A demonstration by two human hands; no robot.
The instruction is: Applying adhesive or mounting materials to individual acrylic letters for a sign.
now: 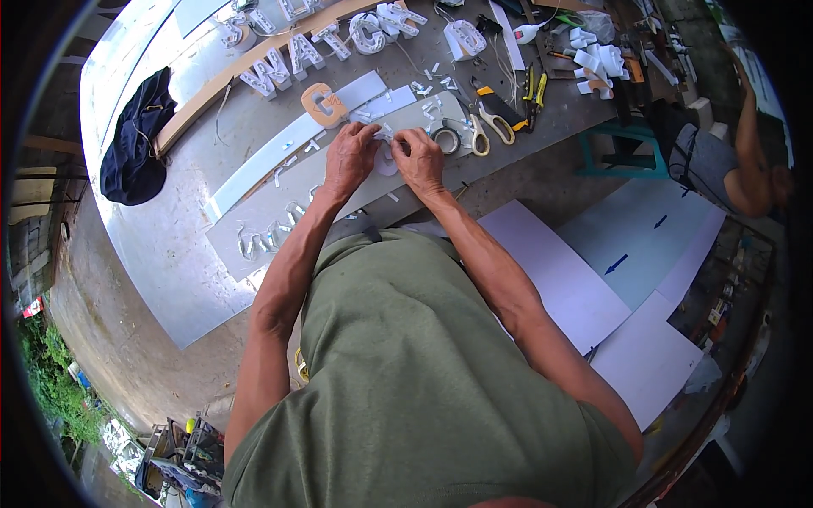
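Observation:
Both of my hands meet over a grey board (pixel 233 254) on the table. My left hand (pixel 351 157) has its fingers pinched together, and opposite it my right hand (pixel 417 161) pinches too. Whatever sits between the fingertips is too small to make out. A pale rounded piece (pixel 385 161) lies between the hands, partly covered. Just beyond the left hand is a tan letter-shaped block (pixel 324 106) on a pale strip. Beside the right hand lie a roll of dark tape (pixel 445 140) and scissors with cream handles (pixel 480 138). Small white pieces (pixel 434 108) are scattered around.
White letter-shaped pieces (pixel 305 55) line the table's far side. A yellow-black cutter (pixel 498 103) and pliers (pixel 540 89) lie at right. A dark cap (pixel 140 140) rests at left. Large white sheets (pixel 550 271) lean below. Another person (pixel 720 169) is at far right.

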